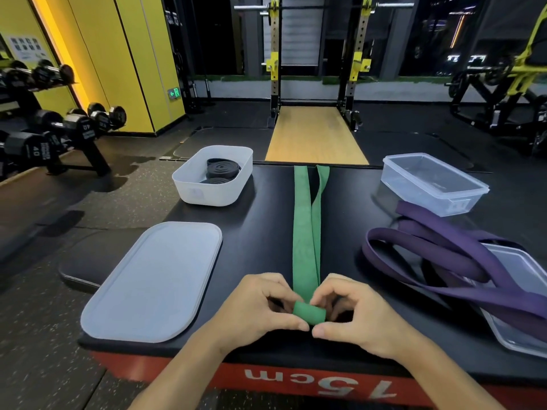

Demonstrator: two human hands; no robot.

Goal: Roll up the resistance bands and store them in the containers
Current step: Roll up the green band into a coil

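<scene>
Right now we hold the green resistance band (306,232) at six o'clock on the black bench (260,241), close to the near edge. Its near end is wound into a small tight roll. Our left hand (260,309) pinches the left side of that roll and our right hand (355,315) pinches the right side. Both thumbs lie along the near face and the fingers curl over the far face. From the roll the unrolled part of the band runs flat, doubled on itself, straight toward twelve o'clock and drops over the far edge of the bench.

At ten o'clock stands an open white tub (204,193) with rolled black bands (222,170) inside it. Its white lid (154,279) lies flat at eight o'clock, well apart from the green band. At two o'clock sits a clear plastic container (426,199), also open. A loose heap of purple bands (429,250) lies at three o'clock, touching that container's near corner and draped over a clear lid (521,341) at four o'clock. The bench's red front edge reads "15cm".
</scene>
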